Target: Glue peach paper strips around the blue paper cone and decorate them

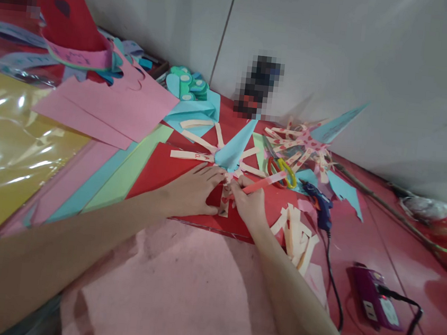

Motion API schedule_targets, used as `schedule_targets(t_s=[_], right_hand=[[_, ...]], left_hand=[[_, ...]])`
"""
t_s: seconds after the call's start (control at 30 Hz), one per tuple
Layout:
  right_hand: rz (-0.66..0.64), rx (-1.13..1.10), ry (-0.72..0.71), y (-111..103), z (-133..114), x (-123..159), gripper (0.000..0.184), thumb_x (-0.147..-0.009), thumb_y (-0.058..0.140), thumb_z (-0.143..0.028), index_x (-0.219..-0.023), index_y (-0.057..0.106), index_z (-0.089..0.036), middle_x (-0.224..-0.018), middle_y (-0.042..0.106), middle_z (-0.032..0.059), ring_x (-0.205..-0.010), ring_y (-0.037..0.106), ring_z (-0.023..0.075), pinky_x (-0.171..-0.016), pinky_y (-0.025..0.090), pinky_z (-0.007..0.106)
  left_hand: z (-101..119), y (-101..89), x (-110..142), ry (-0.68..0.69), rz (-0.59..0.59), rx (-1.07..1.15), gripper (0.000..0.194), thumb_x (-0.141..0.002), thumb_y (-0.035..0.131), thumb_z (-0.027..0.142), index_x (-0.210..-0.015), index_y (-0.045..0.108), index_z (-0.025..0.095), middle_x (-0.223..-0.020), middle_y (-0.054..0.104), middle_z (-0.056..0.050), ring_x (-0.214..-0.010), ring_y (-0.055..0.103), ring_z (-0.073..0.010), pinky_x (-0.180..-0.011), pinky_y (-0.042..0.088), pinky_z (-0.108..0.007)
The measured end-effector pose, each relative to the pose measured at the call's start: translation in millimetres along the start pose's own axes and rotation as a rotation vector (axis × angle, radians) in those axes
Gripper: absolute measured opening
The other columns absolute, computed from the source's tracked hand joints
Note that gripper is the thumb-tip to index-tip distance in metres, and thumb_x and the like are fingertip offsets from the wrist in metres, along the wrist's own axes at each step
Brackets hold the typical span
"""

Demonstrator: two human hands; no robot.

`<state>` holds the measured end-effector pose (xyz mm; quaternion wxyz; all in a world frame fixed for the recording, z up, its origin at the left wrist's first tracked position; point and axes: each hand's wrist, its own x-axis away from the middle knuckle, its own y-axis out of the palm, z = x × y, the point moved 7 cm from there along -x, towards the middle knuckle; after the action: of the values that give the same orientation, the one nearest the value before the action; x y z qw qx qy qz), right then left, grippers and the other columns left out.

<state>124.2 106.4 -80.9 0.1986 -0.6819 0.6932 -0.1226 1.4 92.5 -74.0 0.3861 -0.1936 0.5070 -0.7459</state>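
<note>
A paper craft with a blue cone (232,150) at its centre and cream paper strips (190,155) fanning out around it lies on a red sheet (153,173). Some of the strips carry red markings. My left hand (199,186) is spread flat on the near left side of the craft, its fingertips at the base of the near strip (224,206). In my right hand (250,199) is a pink marker (265,182), pinched between the fingers and slanting up to the right. Its tip is hidden by the fingers, close to the near strip.
Right of the craft lie scissors (282,172), a blue glue gun (319,204) and loose cream strips (298,236). A second cone craft (337,126) stands behind them. A purple power socket (377,298) sits far right. Pink sheets (110,107) and a yellow plastic-wrapped pack (10,140) lie left.
</note>
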Motion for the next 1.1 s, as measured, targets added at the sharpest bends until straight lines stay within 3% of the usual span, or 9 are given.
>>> schedule_targets(t_s=[0.13,0.53,0.9,1.1], right_hand=[[0.009,-0.015,0.069,-1.4,3.5,0.6,0.03,-0.073,0.048,-0.032,-0.051,0.03,-0.023,-0.042,0.03,-0.0089,-0.04,0.033,0.0074,-0.043,0.028,0.022],[-0.001,0.061,-0.058,0.5,-4.5,1.1,0.03,-0.072,0.047,-0.028,-0.049,0.028,-0.022,-0.044,0.032,-0.0074,-0.046,0.033,0.0081,-0.046,0.027,0.022],[-0.051,0.022,-0.012,4.3,-0.4,1.9,0.031,-0.072,0.049,-0.024,-0.049,0.028,-0.021,-0.044,0.036,-0.0079,-0.042,0.038,0.0071,-0.042,0.029,0.02],[0.033,-0.247,0.116,-1.7,9.6,-1.1,0.026,-0.07,0.052,-0.024,-0.049,0.037,-0.021,-0.042,0.042,-0.0081,-0.032,0.036,0.0053,-0.034,0.027,0.02]], left_hand=[[0.7,-1.1,0.0,0.007,0.017,-0.007,0.062,-0.075,0.062,0.049,-0.124,0.046,0.014,-0.136,0.046,-0.012,-0.128,0.039,-0.0283,-0.11,0.025,-0.042],[-0.3,0.7,0.0,-0.017,-0.031,-0.003,0.066,-0.075,0.062,0.047,-0.128,0.042,0.013,-0.14,0.043,-0.013,-0.132,0.034,-0.0289,-0.11,0.024,-0.041],[0.1,0.1,-0.2,-0.014,-0.019,0.017,0.066,-0.074,0.064,0.048,-0.127,0.043,0.014,-0.14,0.043,-0.013,-0.132,0.035,-0.0281,-0.111,0.024,-0.041],[-0.5,-0.5,0.1,0.002,0.017,0.014,0.064,-0.074,0.062,0.052,-0.124,0.045,0.015,-0.137,0.046,-0.012,-0.13,0.037,-0.0279,-0.111,0.023,-0.041]])
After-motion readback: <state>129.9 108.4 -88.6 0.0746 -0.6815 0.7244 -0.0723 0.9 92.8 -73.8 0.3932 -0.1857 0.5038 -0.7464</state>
